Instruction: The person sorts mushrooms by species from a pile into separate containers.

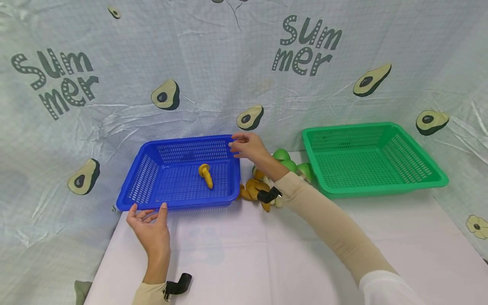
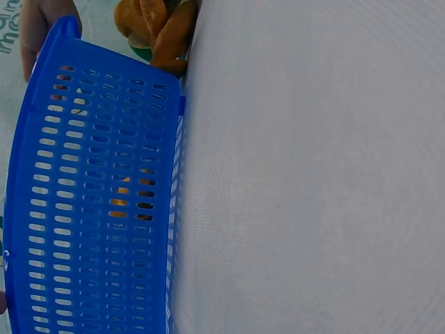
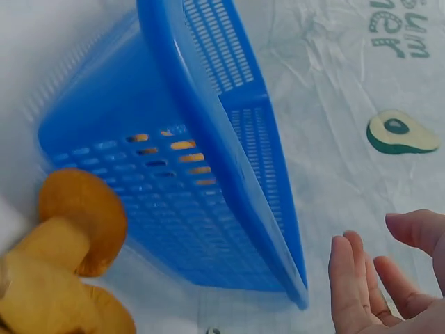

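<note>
A blue plastic basket (image 1: 190, 204) stands at the left of the table, with one toy mushroom (image 1: 206, 174) lying inside. My left hand (image 1: 151, 231) is at its front left rim, thumb and fingers spread and their tips touching the rim. Only a sliver of that hand shows in the left wrist view. At the basket's back right corner is my right hand (image 1: 248, 146), its fingers loosely bent. In the right wrist view the right hand (image 3: 389, 282) holds nothing and is a little apart from the blue basket (image 3: 208, 153).
Right of the blue basket lies a pile of brown-yellow toy mushrooms (image 1: 253, 188) and green round pieces (image 1: 281, 155), partly hidden by my right arm. A green basket (image 1: 381, 188) stands further right. Printed cloth (image 1: 213, 76) hangs behind the table (image 1: 236, 262).
</note>
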A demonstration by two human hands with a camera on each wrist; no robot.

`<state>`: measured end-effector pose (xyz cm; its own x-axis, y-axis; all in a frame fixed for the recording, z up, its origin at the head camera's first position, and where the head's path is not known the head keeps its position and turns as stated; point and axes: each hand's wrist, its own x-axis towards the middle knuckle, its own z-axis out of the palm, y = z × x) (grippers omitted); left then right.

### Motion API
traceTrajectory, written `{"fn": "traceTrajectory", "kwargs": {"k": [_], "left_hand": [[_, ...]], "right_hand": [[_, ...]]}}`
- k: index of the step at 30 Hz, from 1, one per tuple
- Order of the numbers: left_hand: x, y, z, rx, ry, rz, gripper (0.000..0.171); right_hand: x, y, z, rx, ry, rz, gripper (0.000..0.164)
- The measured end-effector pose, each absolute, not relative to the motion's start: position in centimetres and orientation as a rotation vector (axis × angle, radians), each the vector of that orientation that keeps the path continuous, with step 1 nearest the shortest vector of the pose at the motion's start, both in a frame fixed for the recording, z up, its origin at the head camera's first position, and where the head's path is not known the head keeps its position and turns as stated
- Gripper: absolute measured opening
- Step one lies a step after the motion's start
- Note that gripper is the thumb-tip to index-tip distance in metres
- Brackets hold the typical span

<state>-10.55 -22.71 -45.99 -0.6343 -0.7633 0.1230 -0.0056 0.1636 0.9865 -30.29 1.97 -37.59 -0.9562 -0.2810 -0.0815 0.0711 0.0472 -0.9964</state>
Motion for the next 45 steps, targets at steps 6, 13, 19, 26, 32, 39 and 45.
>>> {"fn": "traceTrajectory", "kwargs": {"k": [6,13,19,26,32,39,45], "left_hand": [[-10.5,-22.8,-46.1,0.732,-1.812,-1.54,0.078],[-10.5,-22.7,-46.0,0.737,-1.812,-1.537,0.078],[-10.5,-22.6,-45.9,0.737,-1.814,-1.531,0.078],[-10.6,-22.6,-45.8,0.739,-1.822,-1.527,0.078],[-10.7,-22.9,-46.0,0.733,-1.81,-1.533,0.078],[-10.6,-22.8,-46.0,0.753,-1.824,-1.522,0.077],[-10.6,-22.7,-46.0,0.754,-1.825,-1.518,0.077]], "right_hand": [[-29.7,3.9,-37.7,-0.233,2.062,-2.029,0.045],[-28.9,6.0,-38.0,-0.269,2.061,-2.031,0.032],[-28.0,7.6,-38.5,-0.273,2.077,-1.992,0.032],[-26.7,9.0,-39.2,-0.243,2.043,-1.991,0.033],[-25.4,10.2,-40.0,-0.31,2.018,-1.963,0.035],[-24.1,11.6,-41.2,-0.425,2.053,-1.89,0.04],[-23.3,12.4,-42.0,-0.421,2.099,-1.856,0.044]]}}
